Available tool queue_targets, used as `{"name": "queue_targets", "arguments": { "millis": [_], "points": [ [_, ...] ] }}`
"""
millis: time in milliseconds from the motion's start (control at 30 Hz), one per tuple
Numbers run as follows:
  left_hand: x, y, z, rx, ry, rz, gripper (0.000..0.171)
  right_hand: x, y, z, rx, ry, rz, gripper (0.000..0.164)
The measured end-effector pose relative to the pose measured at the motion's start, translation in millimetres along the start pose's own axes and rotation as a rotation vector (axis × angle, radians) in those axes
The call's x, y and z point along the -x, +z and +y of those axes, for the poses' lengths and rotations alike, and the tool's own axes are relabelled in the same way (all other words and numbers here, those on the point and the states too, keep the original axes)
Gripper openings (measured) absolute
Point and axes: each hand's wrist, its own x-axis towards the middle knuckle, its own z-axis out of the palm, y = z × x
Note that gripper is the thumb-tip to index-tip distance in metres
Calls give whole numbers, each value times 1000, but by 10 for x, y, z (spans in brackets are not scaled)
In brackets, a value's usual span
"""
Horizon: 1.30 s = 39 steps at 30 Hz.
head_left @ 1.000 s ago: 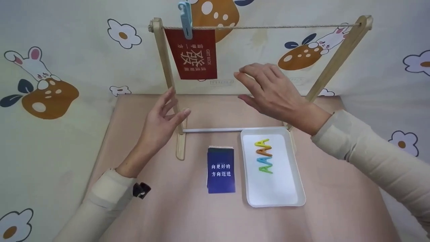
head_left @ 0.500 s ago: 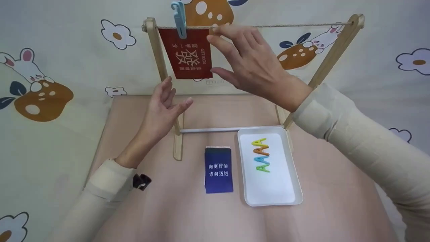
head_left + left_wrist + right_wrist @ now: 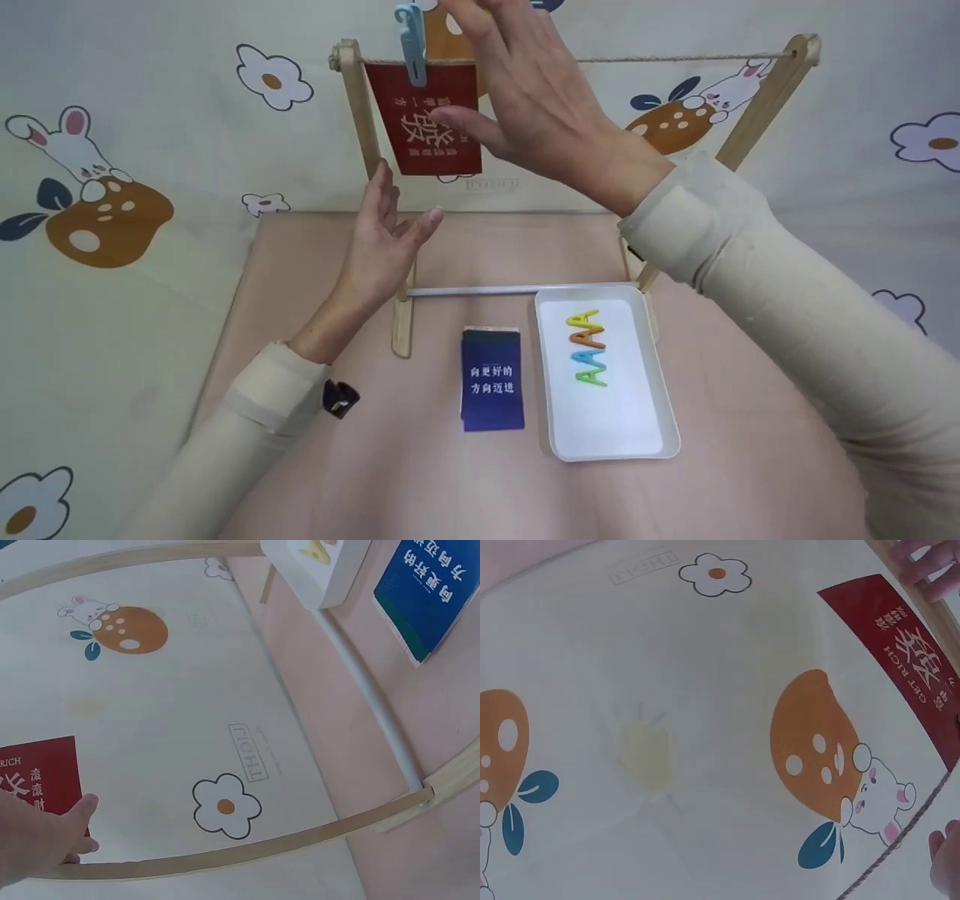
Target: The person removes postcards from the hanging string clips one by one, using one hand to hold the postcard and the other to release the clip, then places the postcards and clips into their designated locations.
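Note:
A red card (image 3: 420, 154) with Chinese characters and "GET RICH" hangs sideways from a rope (image 3: 675, 58), under a light blue clothespin (image 3: 413, 45). My right hand (image 3: 544, 97) is raised in front of the card's right part, its thumb overlapping the card and its fingertips reaching up past the rope to the frame edge. Whether it touches the card or clothespin I cannot tell. Beside the left wooden post (image 3: 360, 112), my left hand (image 3: 390, 247) is held up with relaxed fingers, below the card. In the left wrist view its thumb (image 3: 79, 817) overlaps the red card (image 3: 64, 772).
On the table lies a stack of cards (image 3: 493, 412), blue on top. To its right, a white tray (image 3: 615, 435) holds several coloured clothespins (image 3: 589, 349). A white rod (image 3: 480, 290) joins the stand's posts near the table. Patterned fabric (image 3: 180, 150) covers the walls.
My right hand has moved left and up, from beside the card to in front of it. My left hand has risen slightly along the post. The card and clothespin stay in place.

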Motion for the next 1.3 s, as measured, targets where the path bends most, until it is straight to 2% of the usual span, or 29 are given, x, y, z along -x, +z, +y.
{"name": "queue_targets", "arguments": {
  "millis": [100, 267, 533, 800, 1067, 1300],
  "points": [
    [-14, 28, 49, 14, -13, -7, 89, -69, -19, 9, -12, 50, -45, 67],
    [-144, 24, -97, 7, -17, -8, 90, -161, -40, 50, 14, 130, -157, 77],
    [-201, 53, -117, -7, -4, 8, 81, -207, -36, 78, -13, 165, -228, 75],
    [-170, 88, -115, 46, -5, 107, 56, -219, 0, -6, -59, 194, -301, 74],
    [-151, -27, -143, 89, -62, 205, 35, -324, -30, -112, -88, 299, -399, 80],
    [-143, -115, -143, 67, -47, 246, 32, -422, -30, -252, -182, 377, -404, 78]
  ]
}}
